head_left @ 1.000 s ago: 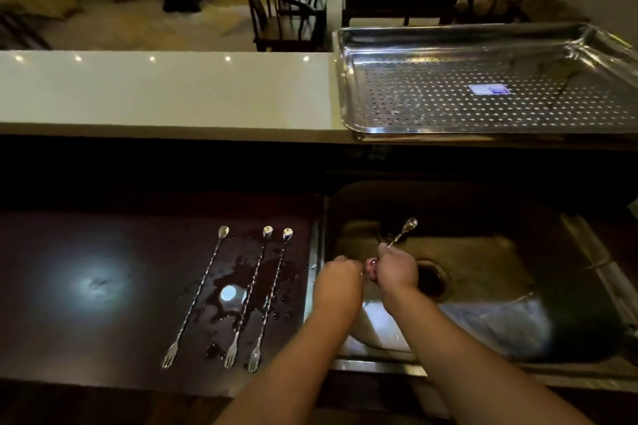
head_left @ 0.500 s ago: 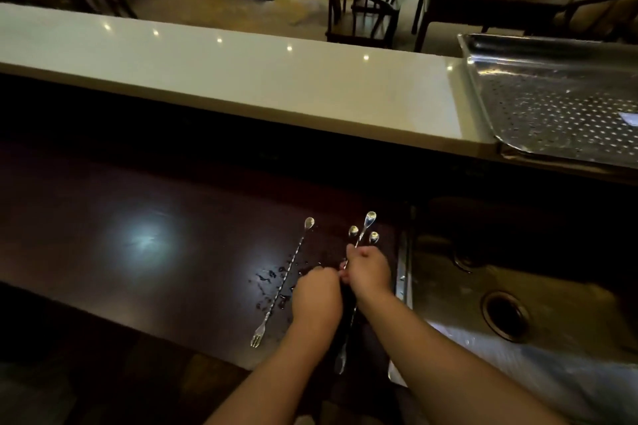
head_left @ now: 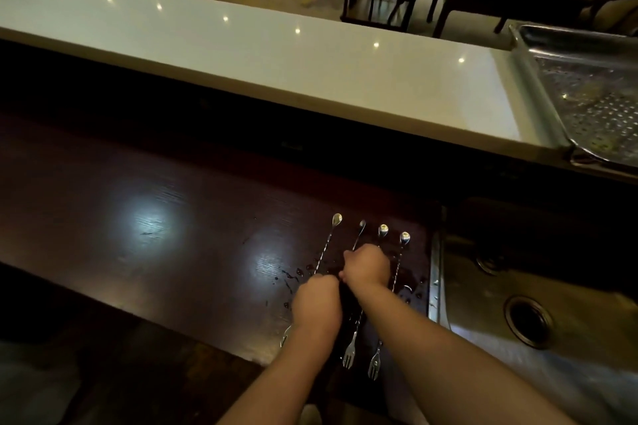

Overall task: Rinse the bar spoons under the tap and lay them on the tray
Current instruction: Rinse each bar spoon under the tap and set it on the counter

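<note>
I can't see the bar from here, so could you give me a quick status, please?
Both hands, left and right, curled over the bar spoons. Four spoons on the wet dark counter. Tray bare in view.

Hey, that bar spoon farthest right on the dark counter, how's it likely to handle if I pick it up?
The rightmost bar spoon looks like thin twisted metal, so probably stiff and light. Droplets on the dark counter around it suggest it's wet, so it may be slippery. Lying flat, its slim shaft may be awkward to lift, and it could roll slightly.

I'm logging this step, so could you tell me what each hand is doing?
Left hand: curled, contents hidden.
Right hand: grips a bar spoon.
</note>
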The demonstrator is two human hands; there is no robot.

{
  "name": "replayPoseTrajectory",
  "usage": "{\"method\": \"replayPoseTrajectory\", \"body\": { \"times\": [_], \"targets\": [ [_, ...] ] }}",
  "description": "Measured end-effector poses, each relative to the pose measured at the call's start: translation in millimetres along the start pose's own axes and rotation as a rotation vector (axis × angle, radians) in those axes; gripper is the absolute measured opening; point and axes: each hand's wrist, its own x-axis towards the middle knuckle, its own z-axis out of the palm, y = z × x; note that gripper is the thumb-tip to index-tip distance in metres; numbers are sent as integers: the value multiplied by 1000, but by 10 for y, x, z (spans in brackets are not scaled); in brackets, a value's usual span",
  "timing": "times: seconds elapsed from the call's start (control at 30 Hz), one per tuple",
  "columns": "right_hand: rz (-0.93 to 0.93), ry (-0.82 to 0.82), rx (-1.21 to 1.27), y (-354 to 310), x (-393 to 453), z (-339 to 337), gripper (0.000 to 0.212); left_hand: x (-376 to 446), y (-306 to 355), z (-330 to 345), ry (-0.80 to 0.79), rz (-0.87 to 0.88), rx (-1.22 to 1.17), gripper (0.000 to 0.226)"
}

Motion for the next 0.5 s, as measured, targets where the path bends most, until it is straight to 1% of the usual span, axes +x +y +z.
{"method": "replayPoseTrajectory", "body": {
  "times": [0.33, 0.4, 0.5],
  "targets": [
    [-16, 46, -127, 0, 6, 23, 29, -18, -43, 13, 20, 14, -75, 20],
    [-23, 68, -109, -1, -8, 23, 30, -27, -74, -8, 54, 11, -118, 20],
    [-94, 134, -76, -39, -78, 33, 29, -23, -162, -60, 164, -2, -186, 22]
  ]
}}
